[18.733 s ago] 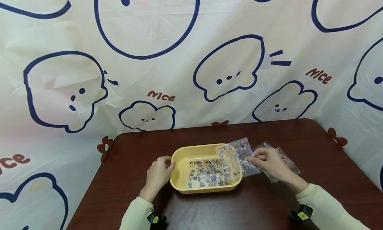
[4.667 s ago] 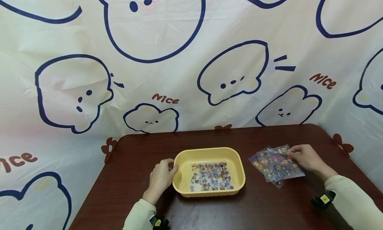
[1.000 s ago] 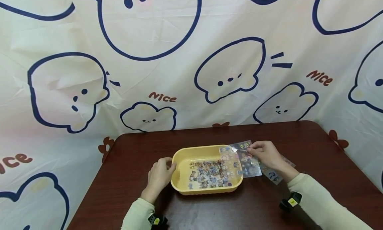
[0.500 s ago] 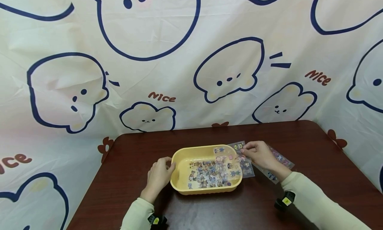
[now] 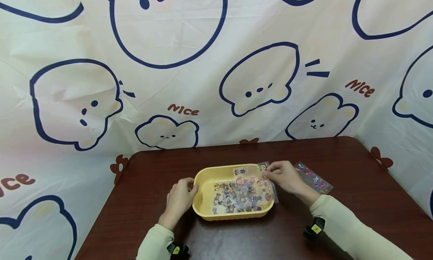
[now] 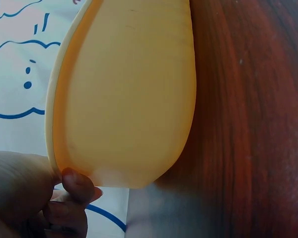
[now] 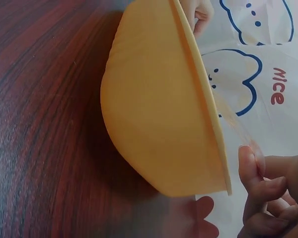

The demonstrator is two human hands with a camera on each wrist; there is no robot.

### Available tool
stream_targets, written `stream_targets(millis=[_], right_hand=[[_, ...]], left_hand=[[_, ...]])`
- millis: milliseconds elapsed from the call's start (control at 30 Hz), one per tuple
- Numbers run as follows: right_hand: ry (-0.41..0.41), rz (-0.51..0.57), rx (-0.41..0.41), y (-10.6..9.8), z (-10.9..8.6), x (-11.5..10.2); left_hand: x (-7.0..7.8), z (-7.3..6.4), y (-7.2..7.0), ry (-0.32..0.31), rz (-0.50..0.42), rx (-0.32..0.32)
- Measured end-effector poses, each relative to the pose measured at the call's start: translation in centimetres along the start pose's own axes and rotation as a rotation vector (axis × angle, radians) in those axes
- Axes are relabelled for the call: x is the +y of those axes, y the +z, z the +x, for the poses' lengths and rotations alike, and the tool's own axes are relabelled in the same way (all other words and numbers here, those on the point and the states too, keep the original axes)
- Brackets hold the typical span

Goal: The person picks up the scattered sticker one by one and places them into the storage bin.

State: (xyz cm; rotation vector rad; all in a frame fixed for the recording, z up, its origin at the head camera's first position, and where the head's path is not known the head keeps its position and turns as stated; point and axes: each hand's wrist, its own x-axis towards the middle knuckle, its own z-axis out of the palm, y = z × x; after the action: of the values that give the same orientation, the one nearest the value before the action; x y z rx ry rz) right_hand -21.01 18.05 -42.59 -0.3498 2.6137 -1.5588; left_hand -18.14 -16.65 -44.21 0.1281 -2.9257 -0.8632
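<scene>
In the head view, a yellow plastic tray [image 5: 233, 216] stands on the table. Small printed figures on clear sticker sheets [image 5: 224, 201] cover its floor. My left hand [image 5: 180, 199] grips the tray's left rim, thumb and fingers at the edge in the left wrist view. My right hand [image 5: 285, 179] pinches the right edge of a transparent sticker sheet [image 5: 248, 179] printed with little cartoon figures. That sheet overhangs the tray's right half, and the right wrist view shows it tilted above the rim. How many sheets lie underneath cannot be told.
Another clear sticker sheet [image 5: 314, 179] lies on the dark brown table [image 5: 162, 169], right of the tray and behind my right hand. A cream cloth [image 5: 189, 83] with blue-outlined cartoon heads hangs around the table's back and sides.
Earlier my right hand was at the sheets on the right. It has since carried one sheet leftward over the tray, farther left in the last second. My left hand has stayed at the rim.
</scene>
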Motion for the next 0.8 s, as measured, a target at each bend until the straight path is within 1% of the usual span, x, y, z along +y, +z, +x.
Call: stream_targets(millis=[233, 367, 633, 800], right_hand=[[-0.025, 0.001, -0.024, 1.0, 0.3, 0.0], [-0.002, -0.004, -0.023, 1.5, 0.4, -0.3], [0.063, -0.058, -0.017, 2.4, 0.5, -1.1], [0.071, -0.069, -0.020, 3.0, 0.7, -1.4]], left_hand=[[0.0, 0.0, 0.2, -0.001, 0.002, 0.002], [0.0, 0.0, 0.2, 0.000, 0.002, 0.004], [0.0, 0.0, 0.1, 0.003, 0.008, 0.006], [0.0, 0.0, 0.0, 0.000, 0.008, 0.004]])
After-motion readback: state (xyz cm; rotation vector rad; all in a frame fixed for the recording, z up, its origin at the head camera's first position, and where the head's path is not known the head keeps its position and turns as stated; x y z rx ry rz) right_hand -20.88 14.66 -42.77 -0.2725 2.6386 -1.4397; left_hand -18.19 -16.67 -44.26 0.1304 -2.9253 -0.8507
